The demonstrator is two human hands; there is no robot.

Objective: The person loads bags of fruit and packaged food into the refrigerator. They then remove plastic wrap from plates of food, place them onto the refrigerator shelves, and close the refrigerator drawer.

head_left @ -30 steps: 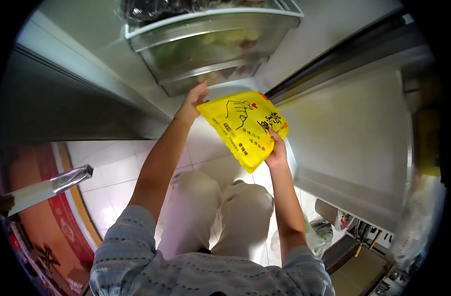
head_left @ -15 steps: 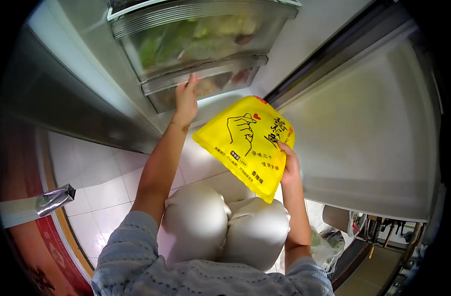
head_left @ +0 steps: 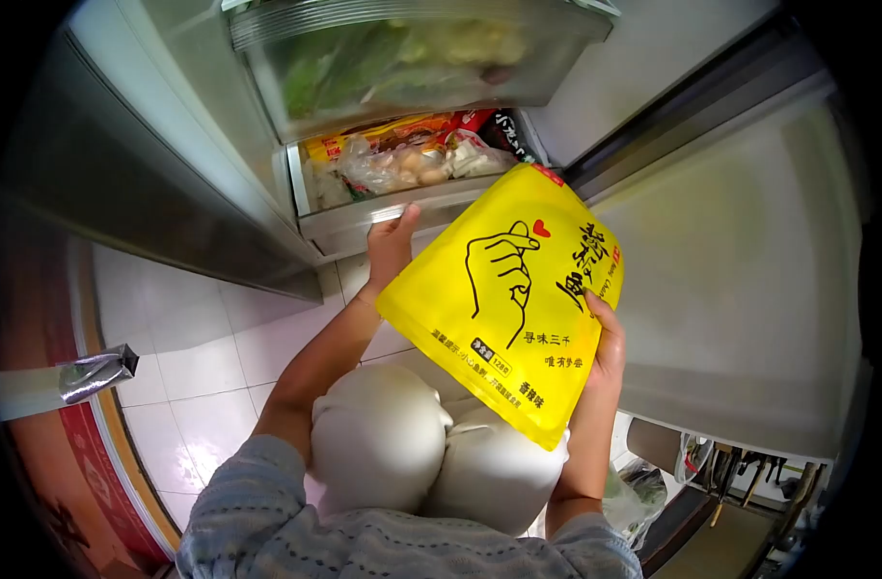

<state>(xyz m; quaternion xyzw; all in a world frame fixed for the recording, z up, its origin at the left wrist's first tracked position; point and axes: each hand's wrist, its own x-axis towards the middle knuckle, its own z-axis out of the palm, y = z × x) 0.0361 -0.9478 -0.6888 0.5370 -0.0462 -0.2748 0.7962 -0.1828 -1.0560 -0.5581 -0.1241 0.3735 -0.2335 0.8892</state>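
My right hand (head_left: 605,338) grips the right edge of a yellow food pouch (head_left: 499,299), which is printed with a black hand drawing and a small red heart. The pouch is tilted in front of the fridge. My left hand (head_left: 393,246) is closed on the front edge of the lower fridge drawer (head_left: 354,222), thumb on top. That drawer is pulled partly out. Inside it lie a clear plastic bag with round, egg-like items (head_left: 412,169), yellow and red packets (head_left: 393,130), and a black packet with white lettering (head_left: 508,135).
Above is a closed clear drawer (head_left: 402,68) with green vegetables behind its front. Fridge doors stand open at left (head_left: 161,183) and right (head_left: 740,280). Plastic bags (head_left: 637,497) sit at lower right, near a rack of utensils (head_left: 749,473). Light tiles (head_left: 190,386) cover the floor.
The lower drawer has come out toward me with my left hand on its front, and its contents now show from above. The yellow pouch has moved closer and slightly right.
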